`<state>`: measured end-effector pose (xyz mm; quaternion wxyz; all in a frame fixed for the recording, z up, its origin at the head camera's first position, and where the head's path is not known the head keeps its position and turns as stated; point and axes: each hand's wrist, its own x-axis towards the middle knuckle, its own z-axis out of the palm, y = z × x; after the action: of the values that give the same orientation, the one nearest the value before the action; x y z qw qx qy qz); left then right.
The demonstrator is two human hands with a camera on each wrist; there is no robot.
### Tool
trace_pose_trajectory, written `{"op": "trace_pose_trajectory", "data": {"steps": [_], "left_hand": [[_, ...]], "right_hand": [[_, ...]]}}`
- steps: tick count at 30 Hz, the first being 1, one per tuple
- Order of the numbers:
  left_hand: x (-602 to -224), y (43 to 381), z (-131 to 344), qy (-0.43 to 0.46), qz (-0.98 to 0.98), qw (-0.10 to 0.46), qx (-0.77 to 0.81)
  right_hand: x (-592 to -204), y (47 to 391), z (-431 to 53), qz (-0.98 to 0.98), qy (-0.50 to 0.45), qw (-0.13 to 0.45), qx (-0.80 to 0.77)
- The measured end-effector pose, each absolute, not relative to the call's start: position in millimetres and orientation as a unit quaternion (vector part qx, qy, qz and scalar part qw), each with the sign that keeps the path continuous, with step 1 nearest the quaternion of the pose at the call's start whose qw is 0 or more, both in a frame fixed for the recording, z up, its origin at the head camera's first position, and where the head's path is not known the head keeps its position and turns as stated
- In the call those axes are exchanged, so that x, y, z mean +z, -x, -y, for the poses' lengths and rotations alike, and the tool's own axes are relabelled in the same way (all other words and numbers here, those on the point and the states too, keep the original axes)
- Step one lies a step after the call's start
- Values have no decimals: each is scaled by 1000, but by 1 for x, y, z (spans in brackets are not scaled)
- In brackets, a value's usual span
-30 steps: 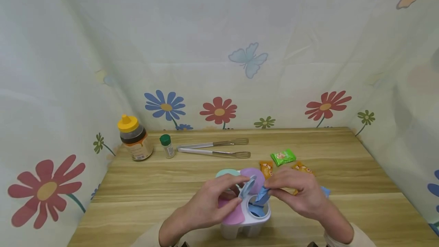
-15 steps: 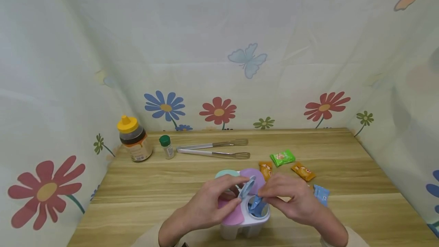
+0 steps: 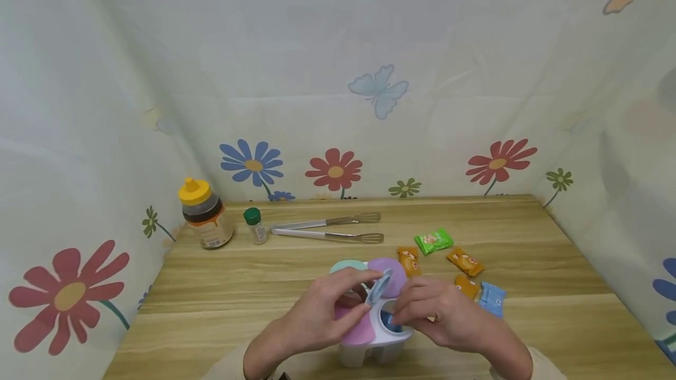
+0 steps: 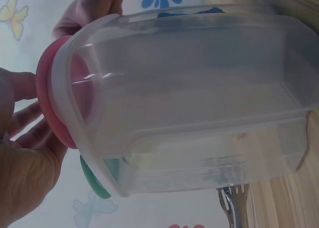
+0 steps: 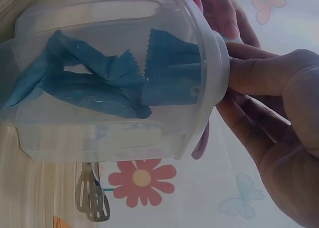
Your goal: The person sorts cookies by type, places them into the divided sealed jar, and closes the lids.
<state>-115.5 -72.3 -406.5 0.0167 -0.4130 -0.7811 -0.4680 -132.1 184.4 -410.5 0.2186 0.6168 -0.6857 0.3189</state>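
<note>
A translucent white box (image 4: pixel 199 88) with several round coloured lids stands at the table's front. My left hand (image 3: pixel 319 312) pinches the raised light-blue lid (image 3: pixel 379 287) between thumb and fingers. In the head view my right hand (image 3: pixel 449 315) is at the uncovered round opening (image 3: pixel 384 338), fingertips at its rim. A blue candy packet (image 5: pixel 172 71) sits just under that opening, its upper end at my right fingertips, which hide the hold. Below it, more blue packets (image 5: pixel 94 91) lie inside the box. The pink lid (image 3: pixel 359 328), purple lid (image 3: pixel 388 274) and mint lid (image 3: pixel 348 265) are down.
Right of the box lie orange packets (image 3: pixel 465 261), a green packet (image 3: pixel 434 241) and a blue packet (image 3: pixel 492 298). Behind stand a yellow-capped bottle (image 3: pixel 206 213) and a green-capped shaker (image 3: pixel 256 226). Metal tongs (image 3: pixel 327 228) lie beside the shaker.
My right hand has moved left and down to the opening, and the blue candy packet has sunk into the box. My left hand keeps the lid raised in the same place.
</note>
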Motion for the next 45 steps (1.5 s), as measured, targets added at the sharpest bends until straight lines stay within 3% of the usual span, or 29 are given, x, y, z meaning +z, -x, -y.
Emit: {"op": "trace_pose_trajectory", "data": {"steps": [12, 25, 35, 45], "left_hand": [[-407, 115, 72, 418, 779, 19, -468], [-407, 115, 71, 424, 779, 26, -461], [-409, 114, 72, 426, 777, 30, -463], [-408, 115, 73, 423, 778, 29, -464]], "right_hand": [[-411, 132, -186, 689, -626, 223, 289], [-398, 124, -191, 742, -631, 91, 206], [-399, 123, -191, 749, -627, 87, 195], [-401, 127, -195, 727, -620, 89, 281]]}}
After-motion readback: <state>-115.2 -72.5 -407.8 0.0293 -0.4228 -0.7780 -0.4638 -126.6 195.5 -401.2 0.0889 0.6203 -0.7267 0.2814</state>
